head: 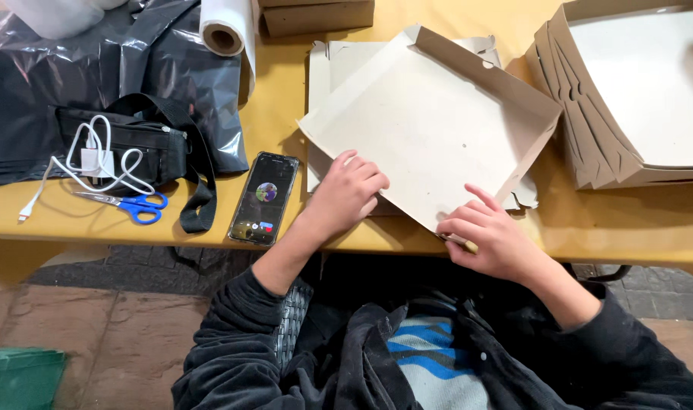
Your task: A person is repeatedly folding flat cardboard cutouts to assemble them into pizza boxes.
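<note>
— Where does the half-folded cardboard box (430,125) sit?

— At the near edge of the yellow tabletop (285,114), turned cornerwise, so one corner points at the person and overhangs the edge a little. Its far walls already stand up; the near side still lies flat. It rests on more flat cardboard blanks (327,64), which keeps the next sheet ready underneath.

— And the hands?

— The left hand (348,193) lies knuckles-up with fingers curled, pressing on the box's near left edge, apparently to pin the sheet down; it grips nothing. The right hand (487,235) pinches the near corner flap between thumb and fingers, right at the table edge, where the overhang leaves room to bend it.

— What surrounds them?

— Just left of the left hand a smartphone (264,199) lies face up with its screen lit, within glance. Farther left, blue-handled scissors (130,205) sit near the front edge, beside a black bag (145,144) with a white charger cable (96,159) on top and black plastic sheeting (164,61) behind. A roll of white film (226,29) lies toward the far edge. At the right edge stands a nested stack of finished boxes (627,99), out of the working space.
</note>
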